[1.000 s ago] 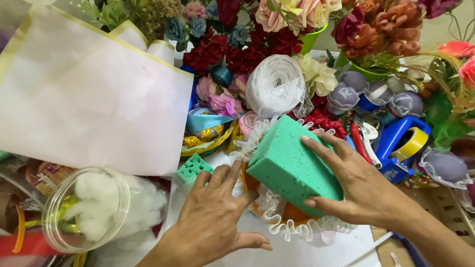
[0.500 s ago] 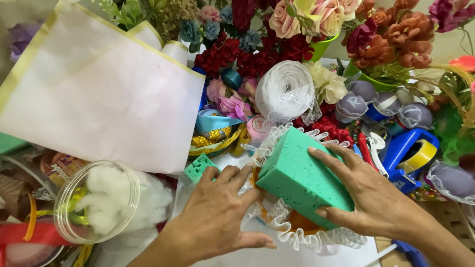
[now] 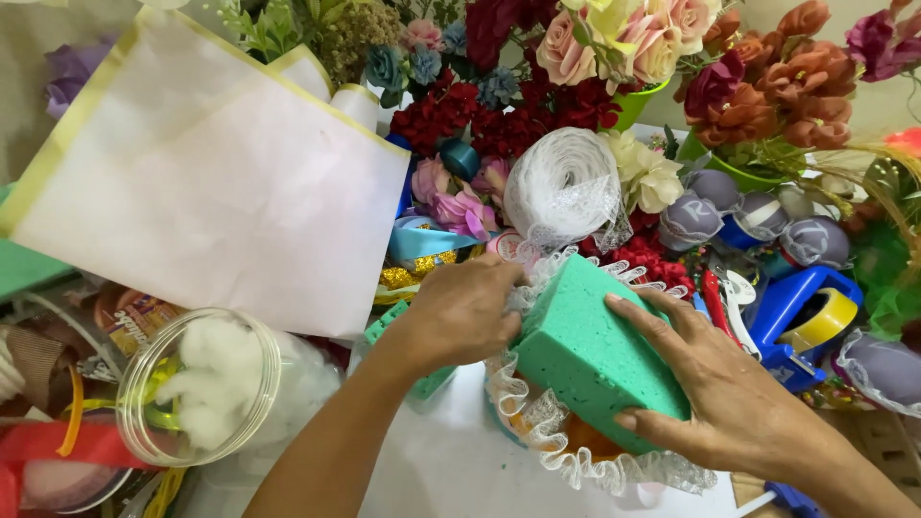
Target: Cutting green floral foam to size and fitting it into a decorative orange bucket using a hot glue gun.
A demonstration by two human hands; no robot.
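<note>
Head view: two hands on a green foam block (image 3: 590, 360) over a lace-trimmed basket (image 3: 566, 451).

Left hand (image 3: 460, 312) curls its fingers against the block's near end; right hand (image 3: 715, 393) lies spread along its far side. Lace roll (image 3: 561, 187) stands behind, a clear tub (image 3: 197, 384) to the left.

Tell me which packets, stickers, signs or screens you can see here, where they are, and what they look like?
Small printed packet: lower left, behind the clear round plastic jar of white fluff; crinkly, orange, yellow and purple.
Blue plastic tape dispenser: right side, beyond the right hand on the green foam block; it holds a yellow roll, no label showing.
No signs or screens in view.
</note>
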